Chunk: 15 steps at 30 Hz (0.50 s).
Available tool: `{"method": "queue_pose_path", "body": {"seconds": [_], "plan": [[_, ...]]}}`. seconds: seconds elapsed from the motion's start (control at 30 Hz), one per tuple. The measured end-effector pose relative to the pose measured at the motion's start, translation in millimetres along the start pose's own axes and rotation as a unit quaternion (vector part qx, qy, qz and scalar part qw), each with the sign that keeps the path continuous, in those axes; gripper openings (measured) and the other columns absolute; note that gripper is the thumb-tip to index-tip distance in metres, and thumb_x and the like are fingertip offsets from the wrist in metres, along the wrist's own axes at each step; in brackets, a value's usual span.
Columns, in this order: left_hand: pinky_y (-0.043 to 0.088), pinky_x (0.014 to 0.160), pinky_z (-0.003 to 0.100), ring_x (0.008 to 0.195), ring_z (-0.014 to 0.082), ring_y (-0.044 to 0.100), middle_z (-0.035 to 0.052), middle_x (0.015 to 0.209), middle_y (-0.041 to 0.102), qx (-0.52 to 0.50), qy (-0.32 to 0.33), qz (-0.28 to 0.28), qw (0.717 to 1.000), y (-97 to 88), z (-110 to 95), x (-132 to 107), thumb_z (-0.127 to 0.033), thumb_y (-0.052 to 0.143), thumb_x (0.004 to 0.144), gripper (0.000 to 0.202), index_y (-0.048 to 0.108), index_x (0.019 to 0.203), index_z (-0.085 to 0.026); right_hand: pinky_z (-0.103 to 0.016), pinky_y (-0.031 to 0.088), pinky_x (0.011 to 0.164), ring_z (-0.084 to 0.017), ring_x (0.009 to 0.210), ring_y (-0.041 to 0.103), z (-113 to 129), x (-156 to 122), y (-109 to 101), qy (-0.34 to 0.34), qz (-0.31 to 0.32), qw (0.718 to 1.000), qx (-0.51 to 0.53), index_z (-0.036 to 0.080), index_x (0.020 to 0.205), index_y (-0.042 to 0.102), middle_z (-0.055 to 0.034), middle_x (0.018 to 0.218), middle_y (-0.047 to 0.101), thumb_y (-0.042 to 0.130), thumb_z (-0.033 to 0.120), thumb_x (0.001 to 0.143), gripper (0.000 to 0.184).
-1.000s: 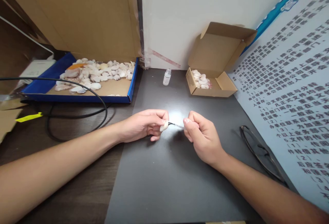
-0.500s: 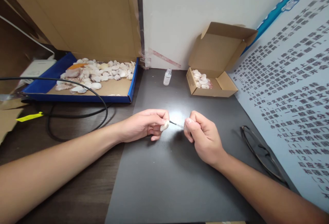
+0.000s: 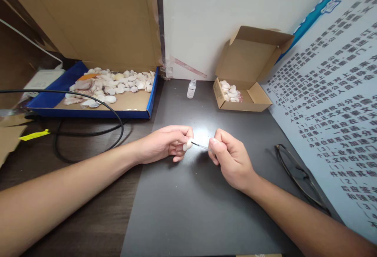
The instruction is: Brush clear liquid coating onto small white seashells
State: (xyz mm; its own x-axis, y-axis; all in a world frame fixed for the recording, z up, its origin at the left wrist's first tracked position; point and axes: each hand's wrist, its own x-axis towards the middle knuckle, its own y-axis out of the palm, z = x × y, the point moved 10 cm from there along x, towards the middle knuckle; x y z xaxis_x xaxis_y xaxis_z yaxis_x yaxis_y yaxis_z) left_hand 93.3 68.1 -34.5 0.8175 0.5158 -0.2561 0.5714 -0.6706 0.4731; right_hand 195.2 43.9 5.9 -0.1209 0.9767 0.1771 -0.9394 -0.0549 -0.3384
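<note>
My left hand (image 3: 166,144) pinches a small white seashell (image 3: 187,144) between thumb and fingers. Closed around the end of a thin brush (image 3: 200,145) is my right hand (image 3: 231,156); the brush has a clear stem and a dark tip that points left and meets the shell's edge. The part of the brush inside my fist is hidden. Behind both hands, a small clear glass bottle (image 3: 191,89) with a printed label stands uncapped on the dark grey mat (image 3: 176,217).
At the left, a blue-sided cardboard box (image 3: 123,113) holds many shells. A smaller cardboard box (image 3: 246,106) with shells stands back right. Eyeglasses (image 3: 302,178) lie by a printed sheet (image 3: 332,111). A black cable (image 3: 122,125) loops near my left forearm.
My right hand has shifted slightly left, bringing the brush tip lower and onto the shell. My left hand has stayed nearly in place, the shell turned a little.
</note>
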Motion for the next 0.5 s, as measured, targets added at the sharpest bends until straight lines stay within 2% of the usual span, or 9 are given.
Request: {"method": "queue_pose_path", "body": {"seconds": [0.17,0.3,0.4,0.5], "plan": [[0.039,0.050,0.019,0.049,0.0055,0.033,-0.0050,0.057,0.034,0.004,-0.002,-0.004,1.000,0.4,-0.8,0.0,-0.017,0.053,0.082,0.011,0.050,0.071,-0.014,-0.025,0.027,0.050,-0.009,0.050,0.030,-2.1,2.1,3.2,0.023,0.019,0.997,-0.065,0.022,0.064,0.031,0.0053,0.055,0.037,0.046,0.034,0.095,0.037],[0.037,0.048,0.018,0.049,0.0048,0.030,-0.0055,0.056,0.032,0.001,-0.001,-0.010,1.000,0.9,-1.9,0.0,-0.016,0.053,0.081,0.012,0.049,0.069,-0.014,-0.025,0.027,0.049,-0.009,0.049,0.031,2.0,-0.6,6.6,0.012,0.041,0.998,-0.045,0.023,0.063,0.030,0.0057,0.053,0.034,0.045,0.033,0.095,0.037],[0.037,0.048,0.017,0.049,0.0045,0.029,-0.0058,0.056,0.031,0.001,-0.002,-0.011,1.000,0.5,-1.8,0.0,-0.016,0.052,0.081,0.012,0.049,0.070,-0.014,-0.025,0.030,0.051,-0.010,0.050,0.033,4.5,-0.5,2.3,-0.004,0.015,1.000,-0.024,0.023,0.065,0.029,0.0058,0.055,0.035,0.045,0.033,0.096,0.036],[0.038,0.049,0.018,0.049,0.0051,0.032,-0.0050,0.056,0.034,0.001,-0.003,-0.008,1.000,0.4,-1.5,-0.1,-0.016,0.052,0.081,0.012,0.049,0.070,-0.014,-0.025,0.028,0.051,-0.010,0.052,0.030,2.7,2.5,2.0,0.005,0.007,0.998,-0.055,0.023,0.065,0.028,0.0059,0.057,0.032,0.046,0.032,0.095,0.036]]}}
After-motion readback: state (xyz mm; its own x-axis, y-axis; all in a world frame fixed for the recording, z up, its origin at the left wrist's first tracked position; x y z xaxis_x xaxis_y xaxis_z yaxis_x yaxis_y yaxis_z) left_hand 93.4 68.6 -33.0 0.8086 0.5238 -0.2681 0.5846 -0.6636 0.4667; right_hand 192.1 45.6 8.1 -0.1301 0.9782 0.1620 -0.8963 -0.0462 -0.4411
